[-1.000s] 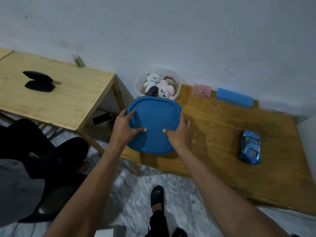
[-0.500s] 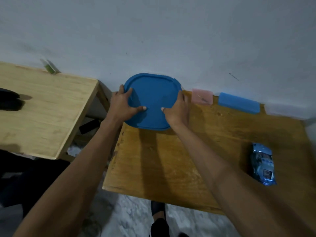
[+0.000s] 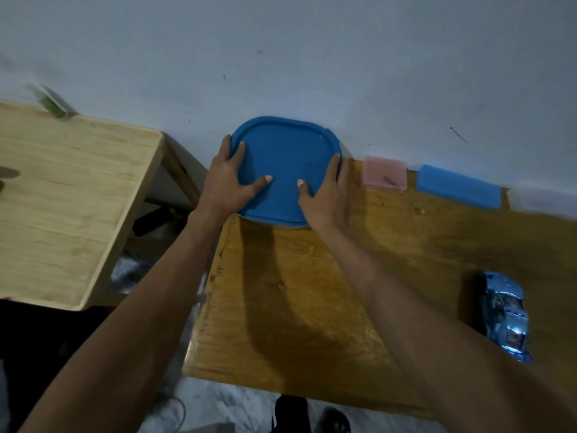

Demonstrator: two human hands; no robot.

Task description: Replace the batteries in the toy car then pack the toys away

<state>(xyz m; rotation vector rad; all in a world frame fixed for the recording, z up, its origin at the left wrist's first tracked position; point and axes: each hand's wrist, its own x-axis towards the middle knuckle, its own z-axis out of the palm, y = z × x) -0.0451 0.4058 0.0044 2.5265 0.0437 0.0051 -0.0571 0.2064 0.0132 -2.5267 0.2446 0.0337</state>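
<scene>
A blue square lid (image 3: 285, 164) with rounded corners lies flat over the toy container at the far left corner of the dark wooden table (image 3: 312, 292), against the wall. The container and the soft toys under it are hidden. My left hand (image 3: 229, 182) grips the lid's left edge, thumb on top. My right hand (image 3: 327, 195) grips its right edge, thumb pressed on the top. A shiny blue toy car (image 3: 507, 314) sits on the table at the right, apart from both hands.
A pink box (image 3: 384, 172), a blue box (image 3: 457, 190) and a clear box (image 3: 543, 198) line the wall on the dark table. A lighter wooden table (image 3: 71, 198) stands to the left. Marble floor and my feet show below.
Both hands carried the blue lid away from me toward the wall and set it over the container of soft toys, which is now covered. The camera tilted down closer.
</scene>
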